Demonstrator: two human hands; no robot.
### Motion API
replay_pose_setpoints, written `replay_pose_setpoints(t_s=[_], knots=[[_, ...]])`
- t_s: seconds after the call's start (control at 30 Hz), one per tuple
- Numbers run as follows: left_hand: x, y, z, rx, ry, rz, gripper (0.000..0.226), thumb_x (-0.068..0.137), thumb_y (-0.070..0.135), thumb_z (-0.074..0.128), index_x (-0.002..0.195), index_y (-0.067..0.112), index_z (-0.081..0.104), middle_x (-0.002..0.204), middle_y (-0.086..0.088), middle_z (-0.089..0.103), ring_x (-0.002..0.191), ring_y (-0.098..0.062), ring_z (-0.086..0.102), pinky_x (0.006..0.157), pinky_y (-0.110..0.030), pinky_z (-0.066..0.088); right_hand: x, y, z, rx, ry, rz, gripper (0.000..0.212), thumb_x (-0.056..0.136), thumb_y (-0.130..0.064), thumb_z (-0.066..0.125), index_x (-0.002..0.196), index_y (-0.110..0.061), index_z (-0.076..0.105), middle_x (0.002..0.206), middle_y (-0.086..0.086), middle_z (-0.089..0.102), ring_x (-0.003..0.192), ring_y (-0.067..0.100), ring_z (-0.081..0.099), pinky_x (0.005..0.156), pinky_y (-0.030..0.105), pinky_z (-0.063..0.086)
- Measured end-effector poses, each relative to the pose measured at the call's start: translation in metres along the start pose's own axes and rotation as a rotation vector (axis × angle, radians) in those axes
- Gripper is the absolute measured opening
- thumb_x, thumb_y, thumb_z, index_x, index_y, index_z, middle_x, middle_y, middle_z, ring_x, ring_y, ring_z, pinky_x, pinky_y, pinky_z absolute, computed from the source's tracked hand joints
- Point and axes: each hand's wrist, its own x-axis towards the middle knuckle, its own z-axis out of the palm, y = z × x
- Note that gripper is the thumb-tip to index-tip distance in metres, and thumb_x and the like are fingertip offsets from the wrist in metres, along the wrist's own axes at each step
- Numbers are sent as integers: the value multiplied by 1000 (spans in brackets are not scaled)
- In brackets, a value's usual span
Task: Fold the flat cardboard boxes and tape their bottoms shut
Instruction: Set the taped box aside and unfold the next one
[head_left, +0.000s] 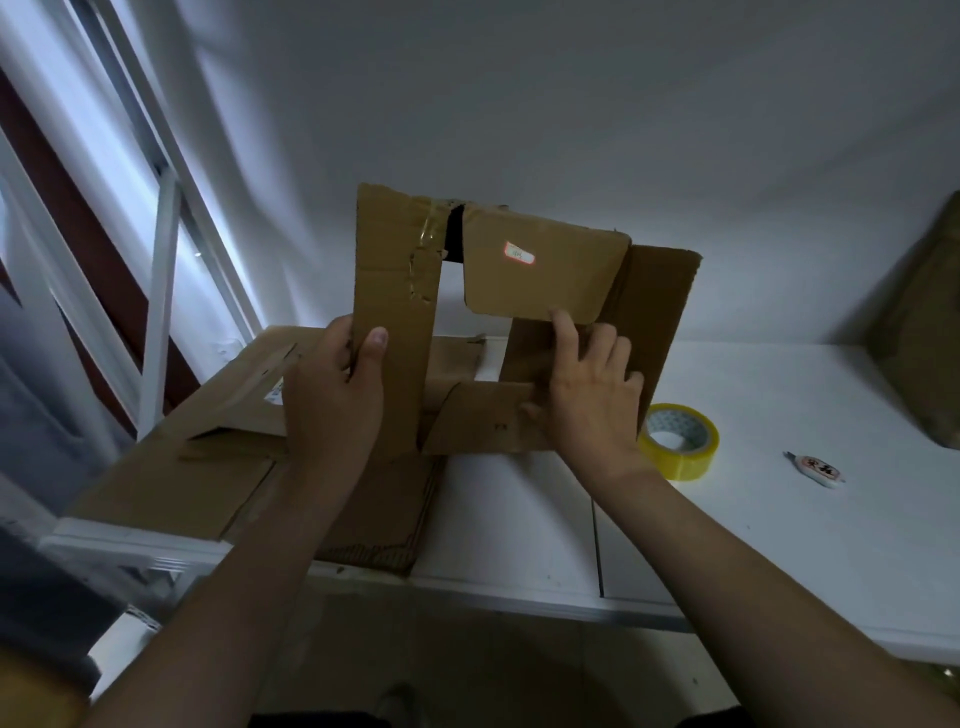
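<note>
The left hand (332, 395) grips one flap of the cardboard box (545, 280) and the right hand (592, 395) pushes on it with straight fingers.

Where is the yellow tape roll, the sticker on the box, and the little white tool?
tape roll (693, 462): head view, yellow outer side.
sticker (520, 253): head view, its middle.
white tool (820, 469): head view, its body.

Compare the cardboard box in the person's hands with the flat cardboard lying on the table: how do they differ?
The held box is raised, its flaps spread apart; the flat cardboard lies flat on the table. The left hand grips the held box and the right hand presses on it; the flat cardboard is in neither hand. Both are brown cardboard.
</note>
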Motion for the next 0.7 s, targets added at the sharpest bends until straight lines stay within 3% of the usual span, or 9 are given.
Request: replay_pose_setpoints(t_s=[0.1,0.17,0.27,0.37,0.47,0.57,0.63,0.7], knots=[[-10,0,-2,3,-34,-20,17,103,32,55,109,20,66,82,26,58,79,13,58,67,-16,45,4,-6,5,1,9,-16,114,66,-51,86,155,-24,20,112,19,42,93,34,45,68,44,46],[-20,-3,-5,66,-58,-16,14,101,32,56,104,20,62,79,24,57,72,8,59,63,-14,42,7,-10,7,37,12,-21,110,66,-53,85,152,-21,24,112,17,43,95,33,47,70,43,46],[-36,-9,-7,195,-130,0,15,100,37,54,92,23,56,70,11,58,63,-3,58,55,-24,46,7,-20,14,96,-7,-50,100,70,-51,83,147,-18,28,116,15,46,100,32,49,76,42,49],[-51,-11,-7,230,-192,-35,12,99,35,56,89,29,55,66,9,58,58,-4,56,52,-22,40,2,-32,24,122,-15,-102,86,78,-43,80,145,-16,33,118,14,49,101,30,51,76,40,53],[-65,-15,-2,251,-234,-80,14,101,34,54,100,21,60,67,9,57,57,-3,56,52,-20,36,-3,-43,30,145,-49,-119,83,78,-40,81,144,-17,35,121,13,49,103,29,53,74,39,56],[-74,-19,8,302,-270,-165,23,103,34,51,120,19,53,73,12,55,61,-2,52,53,-18,34,-9,-49,26,175,-76,-143,82,78,-46,80,142,-18,36,124,11,47,104,28,54,73,37,57],[-75,-21,15,297,-271,-216,22,103,34,50,117,18,48,78,10,55,64,-5,54,53,-23,37,-16,-52,16,247,-139,-178,78,83,-53,73,143,-18,36,129,10,43,106,28,55,75,39,57],[-74,-22,20,303,-263,-250,19,102,35,49,114,20,46,83,8,56,68,-12,57,56,-29,41,-27,-56,0,317,-193,-219,65,90,-47,65,141,-17,38,130,10,42,103,29,58,73,38,57]])
